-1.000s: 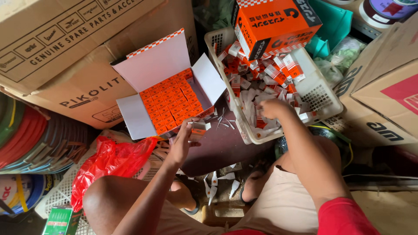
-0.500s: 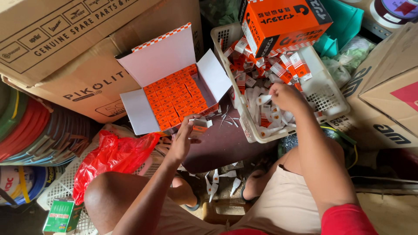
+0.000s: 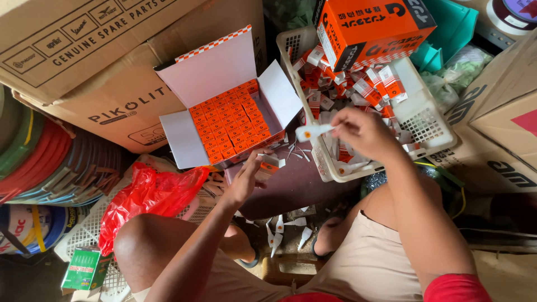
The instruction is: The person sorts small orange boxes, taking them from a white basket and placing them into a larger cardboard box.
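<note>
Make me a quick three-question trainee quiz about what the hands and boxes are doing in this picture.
1. True or false: the right hand holds a small white tube.
2. Where does the open carton of orange packets lie: A, left of the white basket; B, inside it?
3. What does the left hand hold?

Key: 1 true. 2 A. 3 a small orange and white box.

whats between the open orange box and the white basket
In the head view, a few small white caps lie scattered on the dark surface between the open orange box and the white basket.
</note>
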